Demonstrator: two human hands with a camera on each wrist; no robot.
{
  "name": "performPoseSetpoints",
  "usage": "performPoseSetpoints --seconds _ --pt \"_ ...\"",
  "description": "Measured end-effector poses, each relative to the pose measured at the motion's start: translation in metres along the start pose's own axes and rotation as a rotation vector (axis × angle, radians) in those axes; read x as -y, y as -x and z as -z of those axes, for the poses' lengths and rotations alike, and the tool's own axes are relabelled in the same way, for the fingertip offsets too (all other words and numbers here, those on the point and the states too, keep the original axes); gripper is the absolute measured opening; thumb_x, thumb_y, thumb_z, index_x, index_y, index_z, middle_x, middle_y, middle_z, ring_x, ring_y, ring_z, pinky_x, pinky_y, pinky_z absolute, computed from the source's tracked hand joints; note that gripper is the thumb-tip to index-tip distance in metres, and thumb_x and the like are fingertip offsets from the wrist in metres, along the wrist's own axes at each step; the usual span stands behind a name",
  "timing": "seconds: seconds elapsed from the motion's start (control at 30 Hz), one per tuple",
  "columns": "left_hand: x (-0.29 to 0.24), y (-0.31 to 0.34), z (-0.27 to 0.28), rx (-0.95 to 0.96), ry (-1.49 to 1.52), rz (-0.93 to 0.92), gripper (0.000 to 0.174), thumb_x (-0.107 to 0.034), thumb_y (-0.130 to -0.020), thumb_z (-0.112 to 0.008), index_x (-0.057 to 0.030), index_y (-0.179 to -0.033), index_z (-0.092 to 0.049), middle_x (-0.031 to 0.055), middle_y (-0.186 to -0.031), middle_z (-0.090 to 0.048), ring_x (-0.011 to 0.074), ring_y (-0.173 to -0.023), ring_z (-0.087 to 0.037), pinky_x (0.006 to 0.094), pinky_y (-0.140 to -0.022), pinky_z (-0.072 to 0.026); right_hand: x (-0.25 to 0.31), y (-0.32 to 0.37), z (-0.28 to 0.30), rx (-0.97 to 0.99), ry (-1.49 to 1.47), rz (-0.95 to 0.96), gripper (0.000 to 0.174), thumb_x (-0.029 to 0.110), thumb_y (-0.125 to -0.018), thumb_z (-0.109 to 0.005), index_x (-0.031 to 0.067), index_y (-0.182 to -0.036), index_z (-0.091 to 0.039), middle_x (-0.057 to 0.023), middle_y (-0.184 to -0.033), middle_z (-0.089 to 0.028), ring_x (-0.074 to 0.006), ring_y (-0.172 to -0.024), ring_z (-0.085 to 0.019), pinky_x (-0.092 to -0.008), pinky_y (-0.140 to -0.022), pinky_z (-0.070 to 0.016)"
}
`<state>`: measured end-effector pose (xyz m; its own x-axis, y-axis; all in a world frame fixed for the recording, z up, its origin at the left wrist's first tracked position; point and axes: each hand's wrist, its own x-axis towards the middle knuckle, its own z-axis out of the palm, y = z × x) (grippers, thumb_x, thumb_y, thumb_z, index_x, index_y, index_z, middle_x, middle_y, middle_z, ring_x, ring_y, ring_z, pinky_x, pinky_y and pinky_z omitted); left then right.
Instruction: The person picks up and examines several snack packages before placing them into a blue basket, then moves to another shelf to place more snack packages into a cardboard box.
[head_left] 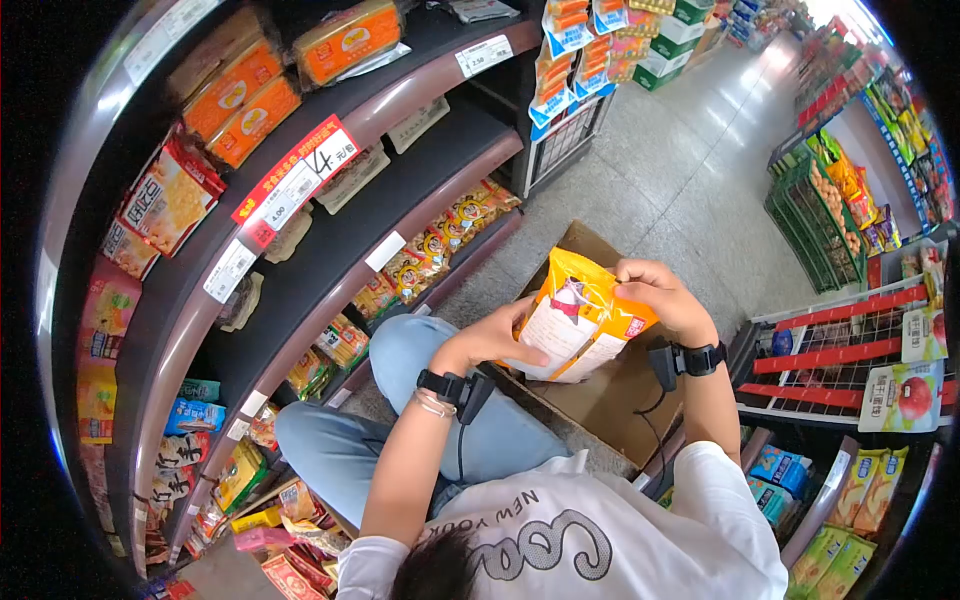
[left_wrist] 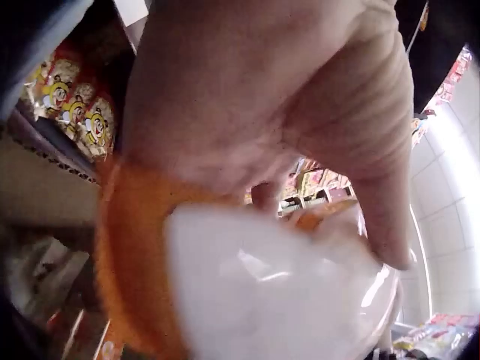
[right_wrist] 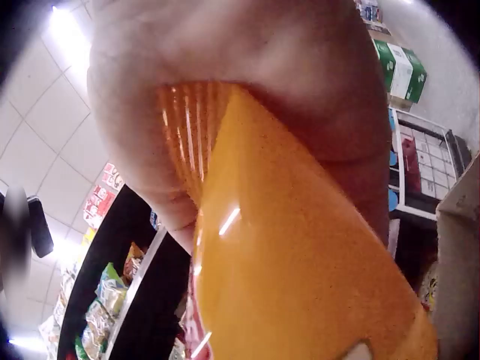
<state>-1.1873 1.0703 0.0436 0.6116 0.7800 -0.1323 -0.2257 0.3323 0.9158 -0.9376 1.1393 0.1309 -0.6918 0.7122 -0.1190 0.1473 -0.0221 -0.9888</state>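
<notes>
An orange and white snack bag (head_left: 575,325) is held up between both hands over an open cardboard box (head_left: 640,400). The left hand (head_left: 495,338) grips its left side, thumb across the printed face. At the upper right corner the right hand (head_left: 665,298) pinches the bag. In the left wrist view the left hand (left_wrist: 277,97) curves round the white part of the bag (left_wrist: 262,292). The right wrist view has the right hand (right_wrist: 247,45) closed on the crimped edge of the bag (right_wrist: 292,247). The far fingers are partly hidden behind the bag.
Curved shelves (head_left: 400,245) with packaged snacks run along the left. A green crate (head_left: 815,225) and a wire rack (head_left: 830,345) with red strips stand at the right. The person's bent knees (head_left: 430,380) are beside the box, on a tiled floor (head_left: 660,160).
</notes>
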Motion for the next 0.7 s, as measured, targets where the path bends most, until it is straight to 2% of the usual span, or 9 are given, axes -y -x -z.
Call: performPoseSetpoints --seconds 0.17,0.23,0.27,0.37,0.4,0.43,0.5,0.6,0.7 --pt "-0.003 0.016 -0.003 -0.214 0.009 0.036 0.072 -0.013 -0.066 -0.081 -0.0009 -0.127 -0.046 0.0069 -0.117 -0.058 0.0143 -0.105 -0.055 0.0288 -0.093 -0.0421 -0.001 -0.016 -0.014 -0.125 -0.129 0.097 0.006 0.007 -0.089 -0.057 0.0036 -0.091 -0.052 -0.0040 -0.096 -0.058 -0.0103 -0.097 -0.052 -0.0257 -0.084 -0.0422" --pt "-0.002 0.021 0.000 -0.299 0.017 -0.001 0.067 -0.013 -0.068 -0.080 -0.0010 -0.125 -0.048 0.0079 -0.115 -0.060 0.0149 -0.102 -0.057 0.0296 -0.091 -0.0441 -0.001 -0.021 -0.026 -0.304 -0.193 0.183 0.019 0.008 -0.088 -0.059 0.0034 -0.106 -0.053 -0.0087 -0.110 -0.058 -0.0135 -0.105 -0.054 -0.0285 -0.091 -0.0424" --pt "-0.002 0.024 0.001 -0.336 0.043 -0.019 0.067 -0.013 -0.068 -0.080 -0.0011 -0.125 -0.048 0.0081 -0.115 -0.060 0.0152 -0.103 -0.057 0.0301 -0.091 -0.0442 -0.014 -0.024 -0.025 -0.362 -0.236 0.175 0.050 0.014 -0.084 -0.065 0.0029 -0.127 -0.041 -0.0101 -0.124 -0.050 -0.0176 -0.112 -0.051 -0.0323 -0.099 -0.0387" --pt "-0.007 0.032 -0.001 -0.419 0.125 -0.077 0.064 -0.013 -0.069 -0.079 -0.0010 -0.125 -0.048 0.0085 -0.115 -0.060 0.0162 -0.104 -0.057 0.0313 -0.092 -0.0445 -0.026 -0.021 -0.051 -0.306 -0.320 0.194 0.067 0.020 -0.080 -0.071 0.0014 -0.133 -0.034 -0.0097 -0.130 -0.046 -0.0188 -0.119 -0.046 -0.0336 -0.100 -0.0367" --pt "-0.005 0.034 0.001 -0.448 0.153 -0.089 0.064 -0.013 -0.070 -0.079 -0.0010 -0.125 -0.048 0.0087 -0.115 -0.060 0.0164 -0.104 -0.057 0.0313 -0.092 -0.0445 -0.036 -0.022 -0.059 -0.142 -0.356 0.155 0.086 0.030 -0.074 -0.076 0.0015 -0.139 -0.027 -0.0101 -0.135 -0.042 -0.0196 -0.123 -0.042 -0.0335 -0.100 -0.0377" --pt "-0.006 0.036 0.002 -0.477 0.180 -0.101 0.063 -0.013 -0.070 -0.078 -0.0009 -0.125 -0.048 0.0088 -0.115 -0.060 0.0166 -0.104 -0.058 0.0312 -0.092 -0.0445 -0.043 -0.024 -0.072 -0.071 -0.292 0.171 0.081 0.021 -0.072 -0.077 0.0008 -0.136 -0.031 -0.0098 -0.132 -0.045 -0.0178 -0.119 -0.046 -0.0328 -0.099 -0.0381" --pt "-0.012 0.045 0.004 -0.488 0.211 -0.128 0.063 -0.013 -0.071 -0.077 -0.0008 -0.125 -0.047 0.0093 -0.116 -0.059 0.0170 -0.104 -0.057 0.0314 -0.092 -0.0445 -0.038 -0.020 -0.091 -0.094 -0.286 -0.084 0.077 0.013 -0.070 -0.077 0.0003 -0.133 -0.035 -0.0090 -0.128 -0.050 -0.0172 -0.114 -0.050 -0.0327 -0.099 -0.0384" --pt "-0.015 0.055 0.006 -0.499 0.217 -0.139 0.063 -0.013 -0.072 -0.076 -0.0009 -0.126 -0.046 0.0102 -0.117 -0.058 0.0177 -0.106 -0.057 0.0317 -0.092 -0.0441 -0.027 -0.023 -0.098 -0.078 -0.331 -0.018 0.066 0.009 -0.073 -0.075 0.0008 -0.129 -0.042 -0.0069 -0.120 -0.056 -0.0153 -0.109 -0.053 -0.0316 -0.097 -0.0401" --pt "-0.018 0.059 0.008 -0.501 0.161 -0.140 0.066 -0.014 -0.073 -0.076 -0.0008 -0.129 -0.043 0.0108 -0.121 -0.057 0.0184 -0.109 -0.055 0.0327 -0.096 -0.0407 -0.028 -0.027 -0.097 -0.031 -0.325 -0.010 0.069 0.010 -0.073 -0.075 0.0006 -0.131 -0.040 -0.0087 -0.124 -0.053 -0.0161 -0.112 -0.051 -0.0325 -0.097 -0.0395"
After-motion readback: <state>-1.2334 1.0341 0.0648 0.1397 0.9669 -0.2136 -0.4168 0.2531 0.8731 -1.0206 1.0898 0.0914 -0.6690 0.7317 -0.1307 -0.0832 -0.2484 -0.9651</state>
